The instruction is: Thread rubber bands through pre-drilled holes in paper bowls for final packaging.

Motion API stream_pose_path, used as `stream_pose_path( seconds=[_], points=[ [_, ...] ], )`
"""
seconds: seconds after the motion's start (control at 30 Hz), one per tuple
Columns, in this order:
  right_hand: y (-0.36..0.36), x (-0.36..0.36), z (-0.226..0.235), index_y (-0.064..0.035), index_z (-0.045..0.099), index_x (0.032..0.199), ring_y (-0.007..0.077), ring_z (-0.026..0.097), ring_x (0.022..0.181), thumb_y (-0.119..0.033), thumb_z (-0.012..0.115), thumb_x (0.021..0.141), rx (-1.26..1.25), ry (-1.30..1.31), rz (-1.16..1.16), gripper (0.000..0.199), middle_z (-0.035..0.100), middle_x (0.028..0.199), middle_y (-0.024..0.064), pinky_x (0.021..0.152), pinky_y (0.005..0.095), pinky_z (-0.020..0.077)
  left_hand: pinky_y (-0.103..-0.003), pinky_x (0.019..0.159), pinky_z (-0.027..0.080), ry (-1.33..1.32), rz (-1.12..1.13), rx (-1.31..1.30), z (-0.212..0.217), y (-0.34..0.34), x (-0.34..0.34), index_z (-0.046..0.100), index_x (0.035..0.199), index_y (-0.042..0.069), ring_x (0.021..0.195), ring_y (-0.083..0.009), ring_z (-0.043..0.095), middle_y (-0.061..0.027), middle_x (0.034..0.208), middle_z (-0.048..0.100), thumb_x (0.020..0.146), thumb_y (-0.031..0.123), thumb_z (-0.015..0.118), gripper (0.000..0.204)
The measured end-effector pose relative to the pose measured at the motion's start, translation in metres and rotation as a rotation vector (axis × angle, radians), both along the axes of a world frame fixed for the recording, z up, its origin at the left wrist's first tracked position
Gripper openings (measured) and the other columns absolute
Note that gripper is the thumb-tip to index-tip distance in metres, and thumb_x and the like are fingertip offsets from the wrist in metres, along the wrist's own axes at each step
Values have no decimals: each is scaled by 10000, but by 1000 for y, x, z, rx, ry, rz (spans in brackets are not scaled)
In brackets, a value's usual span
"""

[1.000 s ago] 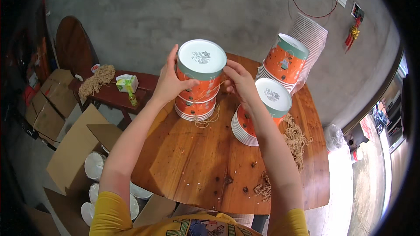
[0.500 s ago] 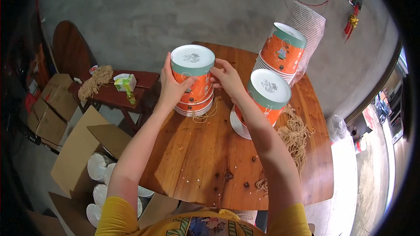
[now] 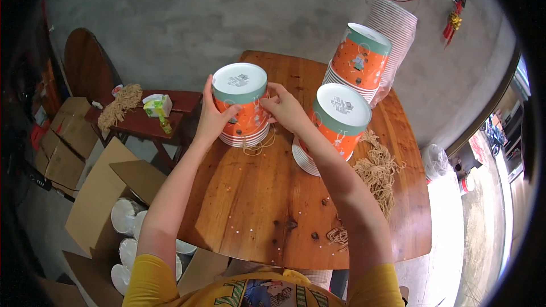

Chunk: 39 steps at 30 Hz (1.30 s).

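Note:
An upside-down orange paper bucket (image 3: 246, 115) with a green band and white base sits over a stack of white rims on the table. My left hand (image 3: 215, 115) grips its left side, thumb across the front. On the right side, my right hand (image 3: 282, 108) has its fingers curled against the wall; whether a thin strand is in them cannot be made out. Loose tan twine (image 3: 263, 145) lies at the stack's foot. Right of my hands stand a second stack topped by an orange bucket (image 3: 341, 136) and, behind it, a third with another bucket (image 3: 364, 57).
Plastic-wrapped white containers (image 3: 395, 28) lean at the back right. A tangle of tan twine (image 3: 378, 173) lies on the wooden table (image 3: 250, 204). An open carton (image 3: 96, 204) at lower left holds white cylinders. A red bench (image 3: 182, 102) carries twine and a tissue pack (image 3: 156, 105).
The bucket between my hands has slid down over its stack, so less orange shows below it. Both hands have come down with it. The whole view has shifted slightly.

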State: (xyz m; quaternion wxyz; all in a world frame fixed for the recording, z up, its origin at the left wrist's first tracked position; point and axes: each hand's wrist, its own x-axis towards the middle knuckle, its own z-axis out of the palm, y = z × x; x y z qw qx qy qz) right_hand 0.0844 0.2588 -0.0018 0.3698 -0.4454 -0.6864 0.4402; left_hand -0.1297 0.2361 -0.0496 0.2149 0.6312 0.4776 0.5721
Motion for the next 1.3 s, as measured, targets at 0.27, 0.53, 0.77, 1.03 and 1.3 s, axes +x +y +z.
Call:
stream_pose_path(
  seconds=[0.27, 0.53, 0.77, 1.03, 1.3],
  points=[
    [-30, 15, 15, -3, 493, 1337, 205, 668, 833, -206, 615, 908, 164, -417, -48, 489, 654, 1011, 105, 700, 323, 553, -440, 1137, 297, -8, -33, -10, -7, 5, -1, 81, 1532, 72, 1394, -335, 312, -231, 1507, 273, 782, 256, 802, 1056],
    [-106, 101, 72, -31, 598, 1122, 334, 592, 1035, -214, 665, 860, 939, -793, -364, 326, 634, 1079, 138, 885, 402, 480, -443, 1113, 312, 119, 277, 315, -13, -46, 20, 302, 1451, 33, 1344, -349, 329, -196, 1452, 309, 781, 162, 770, 828],
    [-91, 120, 52, -1, 570, 912, 344, 594, 883, -189, 672, 853, 779, -638, -273, 223, 624, 911, 139, 765, 437, 468, -459, 1146, 270, 126, -193, -69, -62, -87, 158, 132, 1512, 5, 1395, -391, 276, -254, 1491, 252, 709, 313, 847, 1118],
    [-100, 129, 62, -7, 571, 940, 351, 593, 902, -157, 643, 861, 819, -546, -306, 184, 613, 930, 149, 771, 453, 478, -505, 1130, 273, 41, -194, -82, -80, -73, 197, 21, 1525, 25, 1398, -426, 234, -273, 1494, 211, 699, 443, 837, 1234],
    [-97, 133, 69, -8, 562, 911, 372, 593, 896, -135, 644, 854, 849, -427, -289, 162, 609, 912, 164, 751, 467, 480, -515, 1128, 273, 84, -219, -72, -83, -69, 193, 41, 1535, 68, 1403, -416, 232, -252, 1512, 207, 715, 461, 819, 1197]
  ],
)
